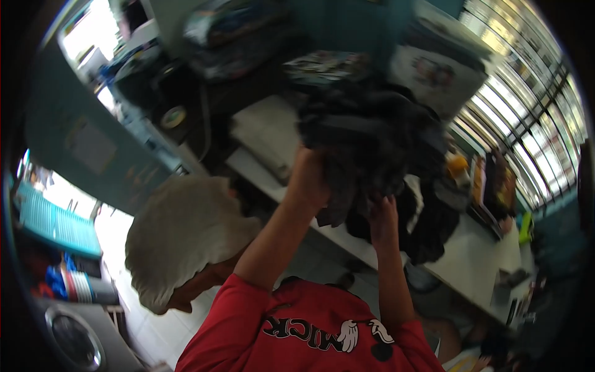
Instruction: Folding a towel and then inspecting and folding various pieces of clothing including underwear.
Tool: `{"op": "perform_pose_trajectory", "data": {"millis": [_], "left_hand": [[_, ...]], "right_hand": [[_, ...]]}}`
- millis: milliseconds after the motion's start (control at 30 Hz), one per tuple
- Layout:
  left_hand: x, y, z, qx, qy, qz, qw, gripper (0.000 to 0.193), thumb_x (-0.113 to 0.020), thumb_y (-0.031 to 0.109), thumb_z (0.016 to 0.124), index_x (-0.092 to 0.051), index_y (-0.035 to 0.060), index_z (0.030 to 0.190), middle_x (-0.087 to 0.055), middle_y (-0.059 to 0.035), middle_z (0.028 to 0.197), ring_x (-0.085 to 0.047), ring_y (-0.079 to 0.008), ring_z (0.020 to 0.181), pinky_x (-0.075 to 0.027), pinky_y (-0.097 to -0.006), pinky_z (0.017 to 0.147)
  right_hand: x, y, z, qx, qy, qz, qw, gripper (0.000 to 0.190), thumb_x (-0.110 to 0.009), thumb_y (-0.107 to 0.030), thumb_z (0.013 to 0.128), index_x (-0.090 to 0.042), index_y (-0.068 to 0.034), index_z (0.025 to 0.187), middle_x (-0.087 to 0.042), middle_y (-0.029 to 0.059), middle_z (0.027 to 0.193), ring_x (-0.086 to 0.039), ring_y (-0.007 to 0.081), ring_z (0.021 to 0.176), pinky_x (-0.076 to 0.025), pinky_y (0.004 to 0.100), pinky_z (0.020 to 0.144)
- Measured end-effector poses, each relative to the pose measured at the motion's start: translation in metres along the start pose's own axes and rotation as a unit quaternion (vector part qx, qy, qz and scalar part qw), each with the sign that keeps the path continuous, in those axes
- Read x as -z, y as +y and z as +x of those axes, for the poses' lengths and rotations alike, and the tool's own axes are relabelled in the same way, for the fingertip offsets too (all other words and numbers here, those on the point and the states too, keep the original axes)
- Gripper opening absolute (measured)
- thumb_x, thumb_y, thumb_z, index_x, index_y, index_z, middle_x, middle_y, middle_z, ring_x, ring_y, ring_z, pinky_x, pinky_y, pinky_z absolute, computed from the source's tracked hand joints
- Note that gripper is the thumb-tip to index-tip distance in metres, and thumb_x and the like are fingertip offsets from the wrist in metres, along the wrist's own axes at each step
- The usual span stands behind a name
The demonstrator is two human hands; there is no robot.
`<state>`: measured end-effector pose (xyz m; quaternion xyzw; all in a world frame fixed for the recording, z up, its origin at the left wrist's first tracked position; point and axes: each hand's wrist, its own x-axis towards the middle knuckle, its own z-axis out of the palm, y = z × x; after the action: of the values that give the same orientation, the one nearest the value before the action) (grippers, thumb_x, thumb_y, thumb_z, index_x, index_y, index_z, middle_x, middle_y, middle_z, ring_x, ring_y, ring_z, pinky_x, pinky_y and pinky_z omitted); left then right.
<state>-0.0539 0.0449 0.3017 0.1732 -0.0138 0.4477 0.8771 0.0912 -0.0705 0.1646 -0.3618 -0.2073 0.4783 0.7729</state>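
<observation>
A bundle of dark cloth (367,125), blurred and probably clothing, is raised over the white table (465,260). My left hand (310,179) grips its near left side, the fingers partly hidden by the folds. Lower and to the right, my right hand (383,216) holds the hanging edge of the same bundle. More black cloth (432,223) lies on the table just right of my right hand. Beyond my left hand sits a folded pale cloth (269,132).
A chair with a pale cover (186,237) stands at my left. A white bag (437,69) and a stack of papers (325,65) are at the back. Roll of tape (173,117) lies far left. Boxes (492,190) line the barred window (525,102). A washing machine (76,337) stands lower left.
</observation>
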Motion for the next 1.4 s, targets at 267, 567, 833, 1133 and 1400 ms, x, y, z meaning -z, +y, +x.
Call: {"op": "perform_pose_trajectory", "data": {"millis": [267,567,833,1133,1400], "left_hand": [[0.1,-0.125,0.064,0.15,0.201,0.344,0.905,0.045,-0.055,0.008,0.075,-0.046,0.0055,0.119,-0.056,-0.0125,0.106,-0.054,-0.0246,0.099,-0.042,-0.0392,0.089],[0.217,-0.178,0.0,0.016,0.039,0.789,0.613,0.037,-0.049,-0.003,0.073,-0.05,0.0051,0.109,-0.042,-0.0117,0.122,-0.042,-0.0283,0.114,-0.034,-0.0369,0.096],[0.201,-0.164,-0.008,-0.036,-0.131,0.934,0.33,0.051,-0.055,-0.004,0.067,-0.047,0.0064,0.116,-0.044,-0.0131,0.117,-0.043,-0.0301,0.111,-0.034,-0.0408,0.095],[0.228,-0.141,0.023,0.001,-0.238,0.905,0.352,0.043,-0.057,0.003,0.07,-0.049,0.007,0.112,-0.05,-0.0092,0.101,-0.05,-0.027,0.098,-0.039,-0.0394,0.084],[0.123,-0.119,0.074,0.295,-0.166,0.681,0.649,0.03,-0.048,0.009,0.079,-0.049,0.007,0.109,-0.058,-0.0044,0.086,-0.052,-0.0103,0.066,-0.044,-0.0271,0.06]], "right_hand": [[0.105,-0.121,-0.021,0.124,0.199,-0.194,0.952,0.036,-0.05,-0.012,0.087,-0.045,-0.008,0.122,-0.055,0.0081,0.114,-0.056,0.0105,0.087,-0.043,0.0218,0.068],[0.036,-0.211,-0.078,0.245,-0.295,-0.052,0.922,0.036,-0.047,-0.025,0.089,-0.052,0.0,0.114,-0.054,0.0219,0.113,-0.054,0.0295,0.104,-0.045,0.038,0.079],[-0.003,-0.254,-0.085,0.371,-0.482,0.001,0.794,0.027,-0.05,-0.023,0.09,-0.06,-0.008,0.11,-0.067,0.0105,0.092,-0.059,0.0284,0.094,-0.047,0.0314,0.077],[0.011,-0.178,-0.021,0.307,-0.233,-0.398,0.832,0.05,-0.066,-0.013,0.071,-0.049,-0.005,0.118,-0.051,0.0153,0.12,-0.052,0.0329,0.102,-0.043,0.0395,0.084],[0.07,-0.019,0.011,0.165,-0.037,-0.664,0.728,0.067,-0.066,-0.011,0.069,-0.036,-0.003,0.128,-0.039,0.018,0.13,-0.044,0.0338,0.114,-0.04,0.0381,0.09]]}}
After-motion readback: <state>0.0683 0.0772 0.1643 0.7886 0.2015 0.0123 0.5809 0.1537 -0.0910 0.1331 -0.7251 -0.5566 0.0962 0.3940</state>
